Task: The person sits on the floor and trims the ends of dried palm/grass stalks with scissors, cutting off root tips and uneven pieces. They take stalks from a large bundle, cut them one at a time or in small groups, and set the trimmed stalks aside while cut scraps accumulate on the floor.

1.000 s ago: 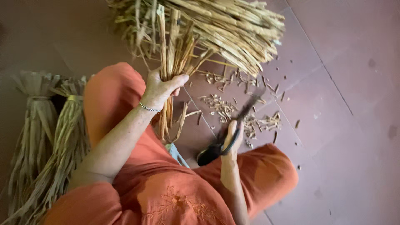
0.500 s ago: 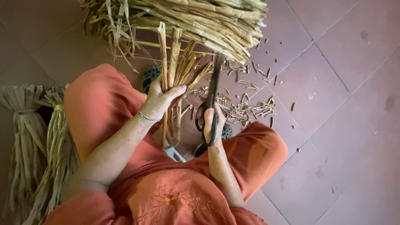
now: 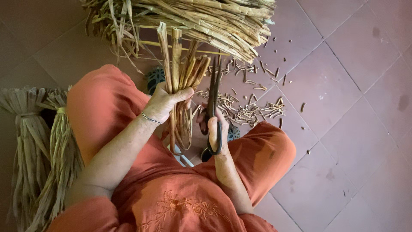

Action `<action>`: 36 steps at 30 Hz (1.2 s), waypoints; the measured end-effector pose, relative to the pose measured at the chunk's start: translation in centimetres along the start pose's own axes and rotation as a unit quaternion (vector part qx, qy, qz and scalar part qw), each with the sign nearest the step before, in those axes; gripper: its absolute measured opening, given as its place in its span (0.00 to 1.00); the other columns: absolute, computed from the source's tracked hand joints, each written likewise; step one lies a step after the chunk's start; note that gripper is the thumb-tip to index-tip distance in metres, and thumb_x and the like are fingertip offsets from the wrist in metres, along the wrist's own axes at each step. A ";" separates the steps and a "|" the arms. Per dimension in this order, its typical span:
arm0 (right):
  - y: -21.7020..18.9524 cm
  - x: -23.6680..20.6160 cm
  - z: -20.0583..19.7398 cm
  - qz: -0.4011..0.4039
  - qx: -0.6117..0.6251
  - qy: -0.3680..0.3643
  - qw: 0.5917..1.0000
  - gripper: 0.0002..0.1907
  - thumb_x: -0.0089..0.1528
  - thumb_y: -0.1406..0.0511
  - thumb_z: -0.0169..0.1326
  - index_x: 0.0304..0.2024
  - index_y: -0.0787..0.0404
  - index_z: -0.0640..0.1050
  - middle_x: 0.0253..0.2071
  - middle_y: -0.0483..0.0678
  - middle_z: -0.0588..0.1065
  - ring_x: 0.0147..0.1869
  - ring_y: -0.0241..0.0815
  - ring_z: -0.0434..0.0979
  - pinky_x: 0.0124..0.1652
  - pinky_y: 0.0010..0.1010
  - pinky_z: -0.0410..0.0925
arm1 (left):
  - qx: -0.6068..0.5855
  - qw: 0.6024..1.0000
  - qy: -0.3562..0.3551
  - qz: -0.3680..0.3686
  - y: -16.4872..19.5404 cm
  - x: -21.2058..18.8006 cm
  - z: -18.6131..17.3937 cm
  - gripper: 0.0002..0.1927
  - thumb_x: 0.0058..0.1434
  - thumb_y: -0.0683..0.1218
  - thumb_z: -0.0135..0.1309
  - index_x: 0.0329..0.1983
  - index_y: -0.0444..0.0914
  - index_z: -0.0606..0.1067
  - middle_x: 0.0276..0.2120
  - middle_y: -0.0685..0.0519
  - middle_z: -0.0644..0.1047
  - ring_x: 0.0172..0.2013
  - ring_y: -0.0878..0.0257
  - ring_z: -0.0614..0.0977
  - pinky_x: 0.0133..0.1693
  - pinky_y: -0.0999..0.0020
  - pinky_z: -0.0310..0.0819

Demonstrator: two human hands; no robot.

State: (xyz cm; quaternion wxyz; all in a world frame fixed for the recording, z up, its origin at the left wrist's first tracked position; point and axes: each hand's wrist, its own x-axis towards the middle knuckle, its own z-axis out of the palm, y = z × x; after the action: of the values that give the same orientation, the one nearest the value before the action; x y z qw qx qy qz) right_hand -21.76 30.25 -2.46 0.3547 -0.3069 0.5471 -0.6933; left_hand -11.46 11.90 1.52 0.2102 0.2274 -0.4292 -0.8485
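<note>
The person sits on the tiled floor (image 3: 352, 99) in orange clothes, knees apart, working over the lap. The left hand (image 3: 165, 103) is wrapped tight around a bundle of dry stalks (image 3: 180, 81), gripping it about midway; the stalks stand nearly upright, their cut tops fanning out above the fist and their lower ends hanging down between the knees. A thin bracelet (image 3: 151, 118) circles that wrist. The right hand (image 3: 214, 129) is closed through the loops of dark scissors (image 3: 213, 99), fingers curled into the handles; the long blades point up and away, lying almost together, just right of the bundle's tops and not visibly touching them. Beyond the hands lies a big heap of the same straw (image 3: 206, 21), spread across the top of the view. Short trimmings (image 3: 249, 109) litter the tiles to the right of the scissors. At the person's left side lie two tied sheaves (image 3: 38, 146) of pale leaves, side by side.
</note>
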 end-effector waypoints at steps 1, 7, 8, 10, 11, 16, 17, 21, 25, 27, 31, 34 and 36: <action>0.0 0.0 0.0 0.001 -0.014 -0.005 1.000 0.30 0.73 0.50 0.44 0.65 0.69 0.71 0.37 0.44 0.75 0.32 0.28 0.67 0.32 0.21 0.62 | -0.008 1.000 -0.003 0.000 0.0 0.0 0.0 0.12 0.61 0.43 0.63 0.47 0.34 0.78 0.33 0.54 0.80 0.27 0.65 0.80 0.29 0.71 0.77; 0.4 0.4 -0.1 0.005 -0.020 -0.036 0.999 0.40 0.71 0.42 0.41 0.68 0.69 0.68 0.41 0.43 0.75 0.36 0.29 0.67 0.36 0.22 0.62 | -0.053 0.998 -0.030 -0.024 0.3 -0.1 -0.8 0.09 0.66 0.43 0.60 0.45 0.34 0.78 0.30 0.49 0.79 0.27 0.62 0.79 0.29 0.69 0.75; 0.4 0.4 -0.1 0.009 0.001 -0.045 0.999 0.41 0.71 0.41 0.40 0.68 0.69 0.68 0.41 0.43 0.75 0.36 0.29 0.67 0.36 0.21 0.62 | -0.065 0.997 -0.029 -0.034 0.4 0.0 -0.9 0.08 0.66 0.43 0.60 0.44 0.34 0.78 0.29 0.49 0.79 0.25 0.62 0.79 0.27 0.70 0.73; 0.3 0.3 -0.2 -0.006 -0.007 -0.050 0.999 0.43 0.71 0.39 0.40 0.69 0.69 0.68 0.42 0.44 0.75 0.39 0.30 0.68 0.38 0.23 0.64 | -0.090 0.994 -0.028 -0.056 0.3 0.1 -1.2 0.08 0.64 0.44 0.60 0.43 0.36 0.77 0.28 0.50 0.78 0.23 0.63 0.77 0.23 0.72 0.68; 0.3 0.3 -0.3 -0.014 -0.010 -0.053 0.998 0.43 0.71 0.39 0.39 0.69 0.69 0.68 0.42 0.45 0.75 0.40 0.30 0.69 0.40 0.23 0.65 | -0.105 0.992 -0.027 -0.066 0.2 0.2 -1.4 0.08 0.64 0.44 0.60 0.42 0.36 0.77 0.28 0.50 0.78 0.24 0.64 0.77 0.24 0.72 0.69; -0.3 0.2 -0.7 -0.009 -0.105 -0.017 0.994 0.43 0.70 0.38 0.40 0.68 0.68 0.69 0.36 0.44 0.74 0.33 0.29 0.65 0.34 0.23 0.62 | -0.148 0.983 -0.065 -0.088 -0.8 0.1 -2.0 0.06 0.66 0.42 0.61 0.42 0.35 0.77 0.29 0.51 0.76 0.27 0.66 0.75 0.27 0.71 0.69; -0.4 0.1 -0.8 -0.020 -0.140 -0.013 0.990 0.43 0.70 0.38 0.40 0.68 0.67 0.70 0.35 0.44 0.74 0.33 0.29 0.65 0.34 0.23 0.62 | -0.130 0.986 -0.056 -0.091 -1.0 0.2 -2.0 0.06 0.65 0.41 0.62 0.42 0.35 0.77 0.29 0.52 0.76 0.27 0.67 0.75 0.26 0.72 0.68; -0.6 0.1 -0.5 -0.052 -0.201 0.001 0.978 0.43 0.70 0.37 0.39 0.69 0.65 0.68 0.36 0.43 0.74 0.35 0.30 0.68 0.37 0.25 0.65 | -0.081 0.992 -0.014 -0.099 -1.3 0.3 -2.2 0.06 0.64 0.42 0.62 0.41 0.34 0.79 0.28 0.53 0.77 0.26 0.68 0.76 0.25 0.73 0.69; -0.8 0.0 -0.2 -0.079 -0.230 0.012 0.970 0.41 0.72 0.38 0.39 0.69 0.65 0.68 0.36 0.44 0.74 0.38 0.34 0.71 0.39 0.28 0.67 | -0.039 0.994 -0.002 -0.102 -1.2 0.2 -2.0 0.06 0.64 0.43 0.61 0.40 0.35 0.79 0.28 0.52 0.79 0.26 0.66 0.79 0.26 0.72 0.73; -1.0 -0.1 -0.2 -0.073 -0.228 0.010 0.971 0.42 0.71 0.38 0.37 0.69 0.65 0.68 0.35 0.45 0.73 0.36 0.34 0.70 0.38 0.28 0.66 | -0.015 0.994 0.014 -0.105 -1.1 0.2 -1.8 0.06 0.63 0.42 0.61 0.40 0.35 0.79 0.28 0.52 0.79 0.25 0.65 0.80 0.26 0.71 0.75; -1.1 -0.1 -0.3 -0.065 -0.229 -0.001 0.971 0.43 0.71 0.38 0.34 0.69 0.65 0.68 0.33 0.45 0.73 0.33 0.34 0.70 0.36 0.28 0.66 | -0.005 0.997 0.002 -0.075 -0.9 0.1 -1.5 0.05 0.62 0.42 0.61 0.38 0.36 0.79 0.26 0.52 0.79 0.24 0.65 0.80 0.25 0.72 0.76; -1.1 -0.1 -0.5 -0.063 -0.245 -0.001 0.968 0.42 0.71 0.38 0.33 0.68 0.65 0.68 0.29 0.44 0.72 0.31 0.35 0.72 0.34 0.28 0.66 | -0.033 0.996 -0.004 -0.086 -0.7 0.1 -1.6 0.04 0.62 0.41 0.63 0.37 0.36 0.79 0.27 0.53 0.79 0.24 0.67 0.78 0.24 0.74 0.72; -1.0 -0.1 -0.5 -0.064 -0.258 0.004 0.964 0.42 0.71 0.38 0.32 0.66 0.66 0.69 0.27 0.44 0.72 0.29 0.36 0.73 0.32 0.28 0.67 | -0.010 0.996 0.007 -0.084 -0.6 0.1 -1.7 0.04 0.61 0.41 0.63 0.36 0.36 0.79 0.25 0.53 0.78 0.22 0.68 0.76 0.22 0.75 0.70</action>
State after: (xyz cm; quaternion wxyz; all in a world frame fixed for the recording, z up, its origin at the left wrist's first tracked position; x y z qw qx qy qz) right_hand -22.27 30.82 -1.60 0.2163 -0.4201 0.6878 -0.5511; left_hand -10.66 11.08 0.14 0.1439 0.2665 -0.3987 -0.8656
